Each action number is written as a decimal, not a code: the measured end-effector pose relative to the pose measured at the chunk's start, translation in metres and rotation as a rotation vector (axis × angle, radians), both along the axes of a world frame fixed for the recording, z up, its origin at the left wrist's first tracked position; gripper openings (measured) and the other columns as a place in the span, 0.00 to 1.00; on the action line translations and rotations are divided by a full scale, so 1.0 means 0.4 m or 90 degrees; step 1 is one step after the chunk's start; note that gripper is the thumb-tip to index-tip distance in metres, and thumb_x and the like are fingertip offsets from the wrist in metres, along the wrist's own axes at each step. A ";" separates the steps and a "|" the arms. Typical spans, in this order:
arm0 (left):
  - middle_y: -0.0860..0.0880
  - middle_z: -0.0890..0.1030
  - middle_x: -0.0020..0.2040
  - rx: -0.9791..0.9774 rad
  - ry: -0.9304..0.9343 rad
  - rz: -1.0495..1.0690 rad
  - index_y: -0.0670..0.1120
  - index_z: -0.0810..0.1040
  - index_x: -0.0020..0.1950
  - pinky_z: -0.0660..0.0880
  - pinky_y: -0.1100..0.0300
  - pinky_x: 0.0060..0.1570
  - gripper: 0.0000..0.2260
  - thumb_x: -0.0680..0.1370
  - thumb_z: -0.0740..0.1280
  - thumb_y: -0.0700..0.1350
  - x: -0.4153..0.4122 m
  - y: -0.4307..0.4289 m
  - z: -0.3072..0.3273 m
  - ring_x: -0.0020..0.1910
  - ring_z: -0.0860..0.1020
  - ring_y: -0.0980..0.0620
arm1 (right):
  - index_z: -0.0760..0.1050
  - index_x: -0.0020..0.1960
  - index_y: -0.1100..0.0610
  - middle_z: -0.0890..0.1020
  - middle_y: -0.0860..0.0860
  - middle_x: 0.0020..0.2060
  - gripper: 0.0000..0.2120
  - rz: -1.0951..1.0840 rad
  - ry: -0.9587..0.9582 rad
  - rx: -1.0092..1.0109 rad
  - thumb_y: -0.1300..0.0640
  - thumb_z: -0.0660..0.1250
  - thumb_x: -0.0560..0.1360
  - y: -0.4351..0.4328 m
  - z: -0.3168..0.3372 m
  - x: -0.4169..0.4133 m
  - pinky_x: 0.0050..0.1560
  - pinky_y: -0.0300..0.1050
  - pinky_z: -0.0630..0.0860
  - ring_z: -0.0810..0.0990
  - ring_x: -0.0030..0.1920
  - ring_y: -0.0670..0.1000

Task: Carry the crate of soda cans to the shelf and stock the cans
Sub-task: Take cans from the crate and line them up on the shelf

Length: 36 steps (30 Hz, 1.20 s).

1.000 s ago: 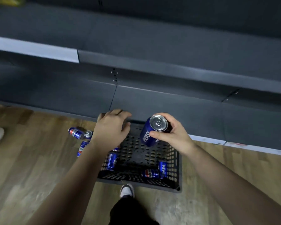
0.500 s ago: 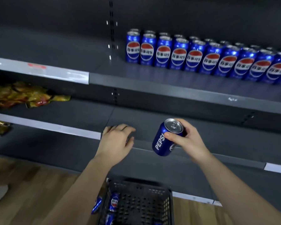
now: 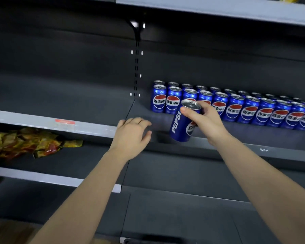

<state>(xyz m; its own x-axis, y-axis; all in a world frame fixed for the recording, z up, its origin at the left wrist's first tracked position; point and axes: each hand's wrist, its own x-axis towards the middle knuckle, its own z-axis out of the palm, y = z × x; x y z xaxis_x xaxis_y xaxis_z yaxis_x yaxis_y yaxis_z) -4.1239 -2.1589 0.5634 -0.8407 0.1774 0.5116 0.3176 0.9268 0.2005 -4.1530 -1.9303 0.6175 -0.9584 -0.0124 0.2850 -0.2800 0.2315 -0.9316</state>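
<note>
Head view, sole camera; wide-angle, worn on the person's head; faces forward and slightly down onto the stocked shelf (image 3: 245, 134); near, within arm's reach; left hand (image 3: 130, 136) and right hand (image 3: 207, 121) mid-frame; forearms enter from the bottom edge; shelf edges bowed.

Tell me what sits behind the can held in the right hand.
Two rows of upright Pepsi cans on the shelf. The held can and right hand partly cover two front-row cans.

The left hand (image 3: 131, 136) reaches forward, palm down, fingers (image 3: 139, 121) apparently relaxed; the right hand (image 3: 207, 123), raised beside it, grips a can (image 3: 180, 128).
</note>
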 end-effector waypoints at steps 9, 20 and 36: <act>0.54 0.76 0.62 -0.004 -0.040 -0.006 0.52 0.73 0.66 0.60 0.55 0.62 0.15 0.80 0.59 0.52 -0.137 -0.029 0.009 0.61 0.73 0.52 | 0.78 0.49 0.52 0.86 0.46 0.45 0.19 -0.108 -0.046 0.007 0.45 0.79 0.64 -0.071 0.021 -0.139 0.46 0.43 0.79 0.84 0.47 0.45; 0.54 0.75 0.63 -0.023 -0.051 0.009 0.53 0.73 0.67 0.59 0.56 0.62 0.16 0.80 0.59 0.52 -0.244 -0.039 -0.013 0.62 0.72 0.52 | 0.77 0.50 0.50 0.84 0.45 0.48 0.23 -0.147 -0.088 0.045 0.39 0.78 0.62 -0.087 -0.056 -0.228 0.56 0.49 0.79 0.82 0.51 0.46; 0.53 0.75 0.62 0.011 -0.101 0.014 0.52 0.74 0.65 0.59 0.54 0.62 0.15 0.80 0.59 0.53 -0.330 -0.049 -0.064 0.61 0.73 0.51 | 0.68 0.61 0.51 0.80 0.43 0.54 0.35 -0.086 -0.098 0.113 0.56 0.83 0.61 -0.084 -0.132 -0.229 0.51 0.36 0.75 0.79 0.54 0.42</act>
<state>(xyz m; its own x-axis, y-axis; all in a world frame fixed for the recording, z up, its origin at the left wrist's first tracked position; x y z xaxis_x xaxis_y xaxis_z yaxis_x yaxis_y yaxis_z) -4.2560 -2.1786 0.5377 -0.9149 0.1506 0.3747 0.2604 0.9292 0.2624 -4.2446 -1.9638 0.5646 -0.9866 0.0818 0.1409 -0.0939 0.4212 -0.9021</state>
